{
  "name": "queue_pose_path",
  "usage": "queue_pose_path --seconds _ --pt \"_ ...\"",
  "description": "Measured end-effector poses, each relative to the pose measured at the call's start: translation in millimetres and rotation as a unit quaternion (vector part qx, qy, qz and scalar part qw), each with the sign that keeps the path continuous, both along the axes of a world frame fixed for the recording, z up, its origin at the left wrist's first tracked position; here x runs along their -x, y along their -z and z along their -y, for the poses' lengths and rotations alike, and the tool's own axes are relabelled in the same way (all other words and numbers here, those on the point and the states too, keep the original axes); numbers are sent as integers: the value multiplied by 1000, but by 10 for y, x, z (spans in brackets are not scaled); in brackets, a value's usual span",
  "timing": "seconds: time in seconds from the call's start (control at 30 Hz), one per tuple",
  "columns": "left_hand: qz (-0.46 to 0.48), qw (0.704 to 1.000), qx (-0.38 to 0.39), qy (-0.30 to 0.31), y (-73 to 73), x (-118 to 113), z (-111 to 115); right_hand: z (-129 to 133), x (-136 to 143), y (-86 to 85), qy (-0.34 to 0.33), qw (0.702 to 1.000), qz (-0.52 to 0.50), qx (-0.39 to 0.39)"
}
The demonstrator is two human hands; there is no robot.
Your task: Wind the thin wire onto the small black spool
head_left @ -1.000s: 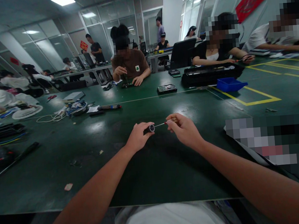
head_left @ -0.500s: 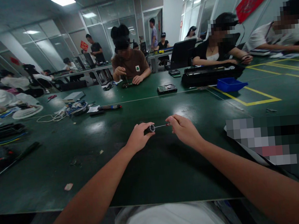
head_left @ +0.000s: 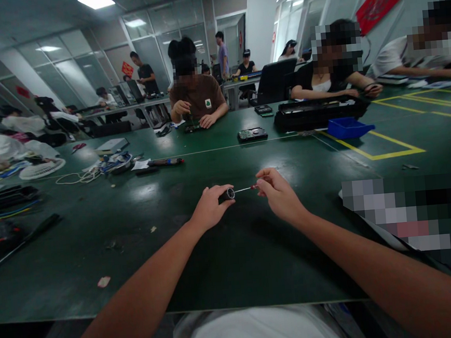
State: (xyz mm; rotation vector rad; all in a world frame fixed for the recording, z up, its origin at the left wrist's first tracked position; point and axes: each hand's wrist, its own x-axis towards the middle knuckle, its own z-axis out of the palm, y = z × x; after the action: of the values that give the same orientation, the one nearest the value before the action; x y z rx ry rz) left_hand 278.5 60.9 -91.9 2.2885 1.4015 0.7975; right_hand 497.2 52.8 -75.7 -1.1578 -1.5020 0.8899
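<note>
Wrapped around a black cylindrical part (head_left: 228, 194) is my left hand (head_left: 210, 207); the part's round, light-rimmed end faces right. My right hand (head_left: 276, 188) pinches the red handle of a thin screwdriver (head_left: 244, 189). Its metal shaft points left, and the tip meets the round end of the cylinder; whether it sits inside a screw is too small to tell. Both hands are over the green table (head_left: 233, 262), in front of my body. My fingers hide most of the cylinder's body.
A hard drive (head_left: 253, 134) lies ahead, with a blue bin (head_left: 347, 127) and a long black housing (head_left: 320, 113) to its right. Leftward are a pen-like tool (head_left: 166, 162), tangled cables (head_left: 115, 163) and a white fan grille (head_left: 41, 168). A co-worker (head_left: 198, 98) sits opposite.
The fingers of my right hand have shifted on the screwdriver handle, loosening and lifting slightly to the right. My left hand and the cylinder stay nearly still.
</note>
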Motion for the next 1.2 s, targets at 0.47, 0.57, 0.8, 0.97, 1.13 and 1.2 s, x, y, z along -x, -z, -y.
queue_pose_path --seconds 0.47,0.57,0.8,0.97,1.13,1.2 --pt "-18 1000 -20 -15 -18 54 -38 -215 -37 204 5 968 -211 136" --pt "-29 999 -19 -11 -7 50 -41 -183 -6 195 20 976 -194 101" --pt "-28 999 -19 -8 -36 16 -16 -80 43 120 -26 995 -89 33" --pt "-24 999 -19 -15 -33 12 -18 -76 26 125 -22 997 -65 29" --pt "-24 1000 -10 -14 -14 20 -22 -74 7 109 16 999 -40 27" --pt "-24 1000 -5 -15 -5 26 -24 -53 -4 71 43 999 -23 6"
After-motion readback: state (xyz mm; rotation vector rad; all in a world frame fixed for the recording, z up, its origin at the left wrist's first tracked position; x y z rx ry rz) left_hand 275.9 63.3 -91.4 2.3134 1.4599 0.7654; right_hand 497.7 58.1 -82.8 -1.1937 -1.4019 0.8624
